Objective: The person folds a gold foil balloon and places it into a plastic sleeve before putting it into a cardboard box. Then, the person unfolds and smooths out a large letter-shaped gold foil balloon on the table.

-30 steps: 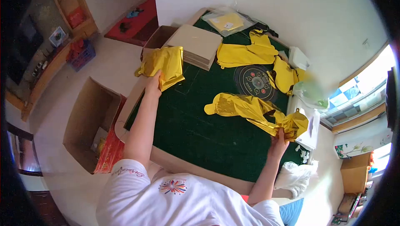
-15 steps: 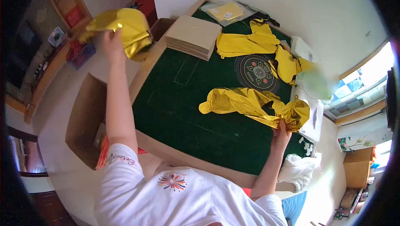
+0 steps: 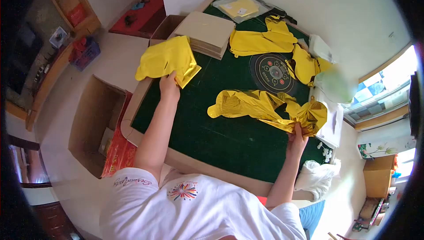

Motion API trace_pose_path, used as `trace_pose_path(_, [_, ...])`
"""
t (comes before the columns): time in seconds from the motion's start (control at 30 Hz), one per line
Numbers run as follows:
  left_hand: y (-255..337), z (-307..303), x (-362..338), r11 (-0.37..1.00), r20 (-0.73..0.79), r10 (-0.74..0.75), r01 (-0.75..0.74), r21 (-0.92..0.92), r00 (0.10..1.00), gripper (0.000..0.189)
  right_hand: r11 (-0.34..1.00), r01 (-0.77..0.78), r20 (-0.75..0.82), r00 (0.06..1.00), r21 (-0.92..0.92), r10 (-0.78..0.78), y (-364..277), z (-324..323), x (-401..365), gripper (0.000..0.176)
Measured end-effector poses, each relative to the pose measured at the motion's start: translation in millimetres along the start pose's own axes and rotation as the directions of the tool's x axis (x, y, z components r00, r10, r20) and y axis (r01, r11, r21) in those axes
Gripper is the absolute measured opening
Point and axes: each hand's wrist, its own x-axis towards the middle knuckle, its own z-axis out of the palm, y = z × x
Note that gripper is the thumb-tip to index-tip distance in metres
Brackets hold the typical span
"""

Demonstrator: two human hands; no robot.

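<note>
Foil piece [image 3: 165,56], glossy, in left fingers [image 3: 173,77]; crumpled foil [image 3: 247,103], right fingers [image 3: 298,130].

Glossy foil piece [image 3: 258,106] (crinkled); matt, feltlike tabletop [image 3: 216,151].

I see from afar one white shirt [image 3: 203,218] with short sleeves; its chest carries a colourful burst print [image 3: 183,191], the left sleeve [image 3: 132,192] dark cursive lettering [image 3: 138,181].

The left hand [image 3: 170,86] gripped gold foil [image 3: 164,57] by the edge of a green surface [image 3: 221,149]; the right hand [image 3: 298,141] pinched a longer, crumpled foil [image 3: 245,103]; a beige stack [image 3: 206,28] sat beyond.
</note>
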Motion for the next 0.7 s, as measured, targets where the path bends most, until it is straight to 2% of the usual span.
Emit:
trace_pose_path(0.07, [-2, -13, 5, 0.9, 0.216, -0.003, -0.092, 0.427, 0.976, 0.046, 1.0, 0.001, 0.01, 1.0, 0.009, -0.001, 0, -1, -1, 0.028])
trace_pose_path(0.1, [5, -10, -6, 0.899, 0.218, 0.002, -0.097, 0.427, 0.976, 0.046, 1.0, 0.011, 0.015, 1.0, 0.019, -0.012, 1, -1, -2, 0.028])
trace_pose_path(0.17, [31, 4, -47, 0.62, 0.271, 0.034, -0.233, 0.75, 0.962, 0.055, 0.999, 0.027, 0.017, 0.999, 0.035, -0.027, 0, -2, 0, 0.028])
trace_pose_path(0.2, [38, 8, -56, 0.618, 0.277, 0.033, -0.238, 0.749, 0.96, 0.055, 1.0, 0.023, 0.034, 0.999, 0.019, -0.023, 0, -3, 2, 0.029])
trace_pose_path(0.23, [43, 10, -64, 0.228, 0.424, 0.312, -0.5, 0.835, 0.85, 0.062, 1.0, 0.014, 0.051, 0.999, -0.002, -0.014, 0, -5, 0, 0.03])
trace_pose_path(0.27, [48, 11, -71, -0.239, 0.616, 0.471, -0.581, 0.778, 0.631, 0.069, 1.0, 0.009, 0.048, 0.999, -0.004, -0.008, 1, -3, -2, 0.03])
trace_pose_path(0.3, [51, 19, -77, -0.305, 0.683, 0.337, -0.611, 0.73, 0.648, 0.081, 1.0, 0.002, 0.024, 1.0, -0.01, -0.002, 0, 2, -3, 0.029])
trace_pose_path(0.33, [46, 24, -76, -0.304, 0.678, 0.338, -0.606, 0.735, 0.653, 0.081, 1.0, -0.003, 0.004, 1.0, -0.018, 0.003, 0, 5, -4, 0.028])
trace_pose_path(0.4, [37, 35, -61, -0.642, 0.716, 0.027, -0.537, 0.547, 0.698, 0.089, 0.999, 0.004, 0.037, 0.999, -0.043, -0.002, 5, 2, -4, 0.027])
trace_pose_path(0.43, [33, 37, -49, -0.7, 0.668, 0.026, -0.464, 0.543, 0.744, 0.077, 0.998, 0.018, 0.062, 0.998, -0.065, -0.014, 4, 1, -3, 0.027])
trace_pose_path(0.47, [25, 32, -27, -0.696, 0.673, 0.031, -0.467, 0.545, 0.739, 0.077, 0.998, 0.028, 0.063, 0.998, -0.063, -0.024, 3, 3, -4, 0.027])
trace_pose_path(0.53, [20, 25, 4, -0.745, 0.639, 0.041, -0.403, 0.532, 0.768, 0.066, 0.997, 0.019, -0.03, 0.999, -0.071, -0.021, -1, 10, -9, 0.021])
trace_pose_path(0.57, [25, 23, 9, -0.707, 0.634, 0.052, -0.42, 0.57, 0.772, 0.06, 0.998, 0.036, -0.012, 0.999, -0.055, -0.037, 0, 8, -8, 0.022])
trace_pose_path(0.63, [59, 40, -11, -0.579, 0.544, 0.022, -0.433, 0.691, 0.839, 0.061, 0.998, 0.03, -0.021, 0.999, -0.05, -0.031, -4, 12, -11, 0.022])
trace_pose_path(0.67, [68, 46, -25, -0.591, 0.56, -0.006, -0.454, 0.666, 0.829, 0.061, 0.999, 0.025, -0.02, 0.999, -0.042, -0.025, -5, 14, -11, 0.023])
trace_pose_path(0.7, [63, 43, -33, -0.634, 0.58, -0.107, -0.505, 0.586, 0.807, 0.062, 0.999, 0.019, -0.022, 1.0, -0.04, -0.019, -3, 12, -10, 0.023])
